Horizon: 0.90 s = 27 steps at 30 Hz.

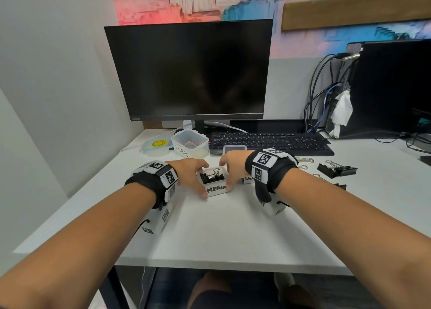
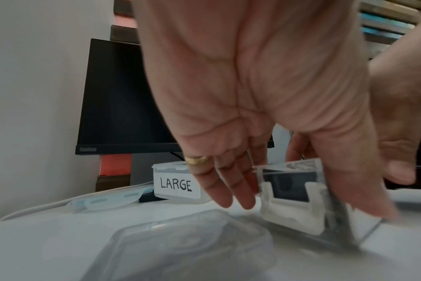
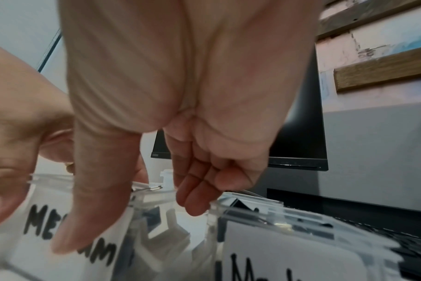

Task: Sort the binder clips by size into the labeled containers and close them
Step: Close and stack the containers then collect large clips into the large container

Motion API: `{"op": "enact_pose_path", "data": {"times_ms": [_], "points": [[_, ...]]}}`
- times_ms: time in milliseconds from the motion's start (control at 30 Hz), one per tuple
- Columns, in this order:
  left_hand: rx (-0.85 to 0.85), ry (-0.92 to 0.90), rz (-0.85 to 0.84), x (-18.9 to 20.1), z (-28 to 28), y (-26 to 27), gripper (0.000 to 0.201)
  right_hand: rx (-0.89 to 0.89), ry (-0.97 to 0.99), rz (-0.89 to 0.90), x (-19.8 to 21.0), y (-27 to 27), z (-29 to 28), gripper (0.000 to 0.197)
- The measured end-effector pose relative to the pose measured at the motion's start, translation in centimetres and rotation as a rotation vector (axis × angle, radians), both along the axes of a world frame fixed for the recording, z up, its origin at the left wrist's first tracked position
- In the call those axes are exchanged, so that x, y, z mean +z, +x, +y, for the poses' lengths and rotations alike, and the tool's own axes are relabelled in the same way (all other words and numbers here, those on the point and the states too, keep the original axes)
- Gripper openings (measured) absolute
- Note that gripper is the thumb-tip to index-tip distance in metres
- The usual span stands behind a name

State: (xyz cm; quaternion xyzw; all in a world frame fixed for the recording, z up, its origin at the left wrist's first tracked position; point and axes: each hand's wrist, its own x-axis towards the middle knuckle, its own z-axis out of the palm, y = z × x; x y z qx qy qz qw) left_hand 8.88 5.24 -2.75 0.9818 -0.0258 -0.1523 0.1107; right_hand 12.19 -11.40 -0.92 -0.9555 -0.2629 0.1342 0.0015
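At the table's (image 1: 210,234) middle sits the open MEDIUM box (image 1: 213,184), black clips (image 1: 211,177) inside, held between both hands. The left hand (image 1: 190,172) curls round its left side, thumb on the front label; the right hand (image 1: 233,166) clasps its right side, thumb covering part of the label. A second labelled box (image 3: 301,247) stands just right, mostly hidden behind the right wrist. A blurred clear lid (image 2: 180,243) lies by the left wrist. Behind stand the LARGE box (image 1: 190,143), its lid (image 1: 156,145), a keyboard (image 1: 270,142) and monitor (image 1: 189,71). Loose clips (image 1: 335,169) lie to the right.
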Motion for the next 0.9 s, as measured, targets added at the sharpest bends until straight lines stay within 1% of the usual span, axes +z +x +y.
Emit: {"op": "enact_pose_path", "data": {"times_ms": [133,233,300,433,633,900], "points": [[0.012,0.042,-0.042,-0.2,-0.1,-0.2,0.083,0.002,0.01,-0.001,0.0,0.0,0.0,0.09],[0.003,0.038,-0.067,-0.3,-0.3,-0.5,0.078,-0.003,0.03,0.003,-0.1,-0.1,0.0,0.085],[-0.004,0.022,-0.079,0.0,-0.3,-0.5,0.077,-0.01,0.053,-0.006,0.2,-0.1,-0.2,0.082],[-0.024,-0.064,-0.169,1.0,-0.7,-0.2,0.069,-0.029,0.129,-0.025,1.8,0.2,-1.5,0.072],[-0.06,-0.161,-0.247,2.7,-3.3,0.9,0.066,-0.126,0.194,-0.034,3.5,1.4,-4.2,0.059],[-0.103,-0.175,-0.278,2.7,-6.4,2.9,0.068,-0.202,0.231,-0.035,3.6,2.7,-7.3,0.056]]}}
